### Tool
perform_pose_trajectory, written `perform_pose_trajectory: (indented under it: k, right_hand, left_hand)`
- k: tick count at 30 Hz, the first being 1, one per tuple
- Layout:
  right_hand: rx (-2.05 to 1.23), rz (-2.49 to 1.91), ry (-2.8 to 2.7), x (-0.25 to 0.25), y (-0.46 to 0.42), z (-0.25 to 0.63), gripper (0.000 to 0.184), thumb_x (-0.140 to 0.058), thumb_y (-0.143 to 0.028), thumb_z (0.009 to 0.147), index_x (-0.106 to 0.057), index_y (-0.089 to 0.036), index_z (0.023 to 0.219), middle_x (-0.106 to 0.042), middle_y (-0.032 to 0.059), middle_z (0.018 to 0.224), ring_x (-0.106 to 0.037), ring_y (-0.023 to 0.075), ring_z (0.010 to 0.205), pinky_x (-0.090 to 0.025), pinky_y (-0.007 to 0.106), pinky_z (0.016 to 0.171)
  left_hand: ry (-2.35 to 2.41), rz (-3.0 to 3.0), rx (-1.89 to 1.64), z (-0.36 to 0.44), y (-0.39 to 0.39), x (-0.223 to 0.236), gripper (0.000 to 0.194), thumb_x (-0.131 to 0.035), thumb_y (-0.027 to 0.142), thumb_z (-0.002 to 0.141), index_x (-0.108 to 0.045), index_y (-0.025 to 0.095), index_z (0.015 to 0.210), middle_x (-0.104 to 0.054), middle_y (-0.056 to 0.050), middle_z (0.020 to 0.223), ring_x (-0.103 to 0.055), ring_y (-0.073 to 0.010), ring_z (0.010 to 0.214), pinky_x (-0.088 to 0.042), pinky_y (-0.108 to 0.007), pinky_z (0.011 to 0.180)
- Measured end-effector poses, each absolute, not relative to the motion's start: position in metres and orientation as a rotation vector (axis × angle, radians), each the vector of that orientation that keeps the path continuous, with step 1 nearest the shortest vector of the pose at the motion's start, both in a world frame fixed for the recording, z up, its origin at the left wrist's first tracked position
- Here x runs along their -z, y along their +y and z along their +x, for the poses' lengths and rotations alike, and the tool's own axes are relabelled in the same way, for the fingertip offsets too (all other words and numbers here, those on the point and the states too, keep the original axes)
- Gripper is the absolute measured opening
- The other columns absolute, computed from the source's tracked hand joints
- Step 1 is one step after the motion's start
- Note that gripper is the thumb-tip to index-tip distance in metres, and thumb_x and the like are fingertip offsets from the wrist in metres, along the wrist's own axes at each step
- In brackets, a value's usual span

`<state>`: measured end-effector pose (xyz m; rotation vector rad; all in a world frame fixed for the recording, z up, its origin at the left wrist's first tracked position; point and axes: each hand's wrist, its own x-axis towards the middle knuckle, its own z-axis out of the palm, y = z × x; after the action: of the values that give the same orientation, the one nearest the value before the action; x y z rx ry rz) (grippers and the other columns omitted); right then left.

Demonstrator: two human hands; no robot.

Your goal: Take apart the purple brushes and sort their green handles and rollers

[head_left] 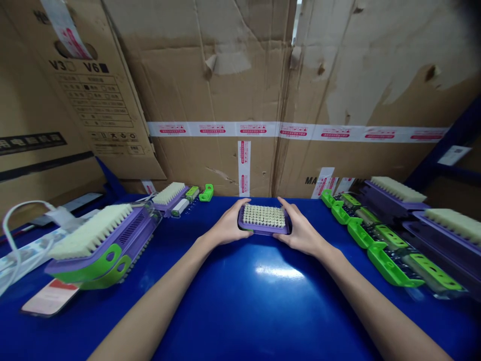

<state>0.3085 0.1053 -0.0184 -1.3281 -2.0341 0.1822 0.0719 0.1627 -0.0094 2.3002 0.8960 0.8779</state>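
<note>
A purple brush head (264, 218) with rows of cream bristles facing up is held level over the middle of the blue table. My left hand (230, 220) grips its left end, thumb along the near edge. Around the right end my right hand (298, 225) is closed in the same way. The underside of the brush head and some fingertips are hidden. Nearest on the left lie a smaller-looking purple brush piece (171, 196), a green-topped clear part (192, 193) and a green curved piece (206, 193).
Larger purple brushes with green ends (101, 245) stand stacked at left, beside a white cable (15, 215) and a card-like flat item (50, 297). To the right are green curved pieces (391, 265), green-topped clear parts (436, 273) and purple brush heads (398, 190). Cardboard (210, 90) walls the back.
</note>
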Motion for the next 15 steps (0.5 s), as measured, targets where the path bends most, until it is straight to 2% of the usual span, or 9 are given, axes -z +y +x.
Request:
perform_pose_trajectory:
  k: [7, 15]
  right_hand:
    - [0.078, -1.396, -2.12, 0.0127, 0.1019, 0.3049, 0.094, -0.065, -0.029, 0.071, -0.012, -0.024, 0.148, -0.046, 0.015, 0.122, -0.049, 0.0315, 0.11, -0.044, 0.05, 0.09]
    - [0.21, -1.399, -2.141, 0.0109, 0.102, 0.3016, 0.088, -0.062, -0.021, 0.071, -0.016, -0.022, 0.146, -0.046, 0.0136, 0.119, -0.048, 0.0293, 0.109, -0.044, 0.045, 0.092]
  left_hand:
    - [0.839, 2.665, -0.974, 0.0771, 0.1598, 0.0083, 0.079, -0.07, 0.023, 0.061, -0.037, 0.018, 0.132, -0.052, -0.01, 0.123, -0.049, -0.0272, 0.113, -0.039, -0.044, 0.099]
    - [0.891, 2.856, -0.965, 0.0772, 0.1632, 0.0061, 0.074, -0.073, 0.027, 0.059, -0.042, 0.016, 0.126, -0.054, -0.011, 0.115, -0.052, -0.0286, 0.105, -0.044, -0.044, 0.093]
